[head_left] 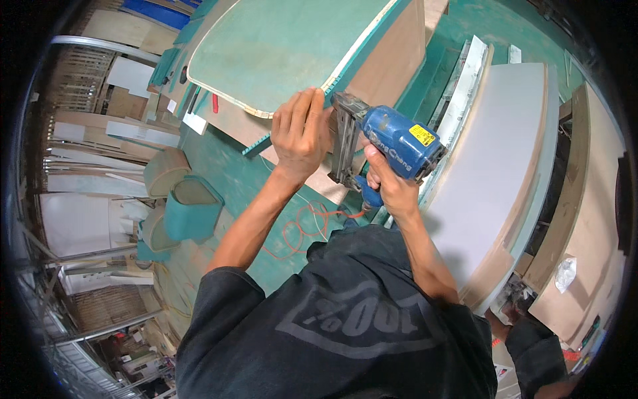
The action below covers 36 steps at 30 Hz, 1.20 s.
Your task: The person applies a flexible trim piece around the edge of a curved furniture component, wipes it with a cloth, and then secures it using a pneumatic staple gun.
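Observation:
My right hand grips the handle of a blue nail gun with a yellow label, its thumb wrapped over the near side. The gun's grey nose and magazine reach left to the rim of a large green-topped board piece with rounded corners. My left hand bends its fingers over that rim, close beside the nose, pressing on a pale and teal edge strip with small notches. My left palm and whatever lies under the fingertips are hidden.
An orange air hose coils on the green floor below the gun. Long curved white panels stand to the right. Rounded teal pieces sit at the left, near stacked boards. Another person's dark sleeve shows at lower right.

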Each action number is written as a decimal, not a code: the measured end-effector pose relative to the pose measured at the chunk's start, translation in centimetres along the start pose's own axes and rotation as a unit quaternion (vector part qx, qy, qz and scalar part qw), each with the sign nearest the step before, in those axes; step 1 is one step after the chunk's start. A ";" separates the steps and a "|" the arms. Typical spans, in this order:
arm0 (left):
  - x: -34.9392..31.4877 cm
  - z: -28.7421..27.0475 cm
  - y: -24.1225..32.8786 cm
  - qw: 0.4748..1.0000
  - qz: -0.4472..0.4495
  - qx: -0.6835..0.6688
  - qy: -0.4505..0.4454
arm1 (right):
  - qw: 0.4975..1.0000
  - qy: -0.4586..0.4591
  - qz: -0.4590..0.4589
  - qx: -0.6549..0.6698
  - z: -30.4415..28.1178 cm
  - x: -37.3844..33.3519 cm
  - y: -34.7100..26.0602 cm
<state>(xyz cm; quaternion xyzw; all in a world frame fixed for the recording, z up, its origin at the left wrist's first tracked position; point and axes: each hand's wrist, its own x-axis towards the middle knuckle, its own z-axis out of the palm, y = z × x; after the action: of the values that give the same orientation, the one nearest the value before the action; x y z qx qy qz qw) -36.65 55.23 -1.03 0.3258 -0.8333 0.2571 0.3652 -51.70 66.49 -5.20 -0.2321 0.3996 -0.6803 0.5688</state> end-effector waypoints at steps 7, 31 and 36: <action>0.0 -0.1 -0.7 0.999 0.006 -0.032 0.005 | 1.000 -0.004 -0.001 0.025 0.3 0.1 0.8; 0.1 0.1 -1.3 0.997 0.015 -0.069 0.009 | 0.998 -0.021 0.011 0.053 0.7 -0.5 0.5; 0.0 -0.3 -1.2 0.999 0.004 -0.037 -0.004 | 0.999 -0.003 0.014 0.040 -0.2 -1.5 1.0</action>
<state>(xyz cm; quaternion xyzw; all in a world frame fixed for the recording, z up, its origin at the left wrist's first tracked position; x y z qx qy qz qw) -35.64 54.63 -0.58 0.3099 -0.8448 0.2258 0.3731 -50.92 67.99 -5.88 -0.2056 0.3737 -0.6874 0.5879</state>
